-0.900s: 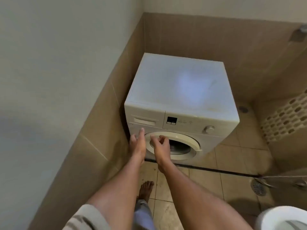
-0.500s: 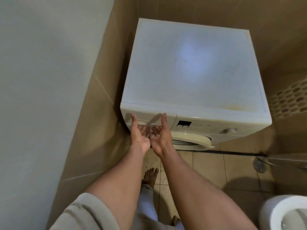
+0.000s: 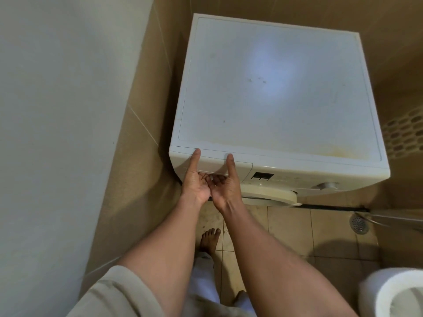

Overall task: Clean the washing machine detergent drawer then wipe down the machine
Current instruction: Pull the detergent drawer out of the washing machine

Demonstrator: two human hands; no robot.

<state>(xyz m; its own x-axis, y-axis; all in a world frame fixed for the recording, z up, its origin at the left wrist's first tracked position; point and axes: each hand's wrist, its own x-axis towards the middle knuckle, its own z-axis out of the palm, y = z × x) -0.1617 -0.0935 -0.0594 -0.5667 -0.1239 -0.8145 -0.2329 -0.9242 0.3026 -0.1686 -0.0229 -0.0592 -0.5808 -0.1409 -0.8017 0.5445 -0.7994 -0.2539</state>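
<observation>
Both hands point(image 3: 211, 184) grip the detergent drawer point(image 3: 212, 164) (wall point(image 3: 142, 133) just left).

A: Where does the detergent drawer point(image 3: 212, 167) sit?

B: At the front's top left corner of the white washing machine point(image 3: 274, 92), shut flush, directly under both thumbs; the left hand point(image 3: 196, 181) and right hand point(image 3: 225, 184) curl their fingers beneath its lower edge.

A: And the machine?

B: Its flat top stretches beyond the hands, dusty, specked, with a yellowish stain toward the front right. The cream door rim juts out just right of the right hand.
</observation>
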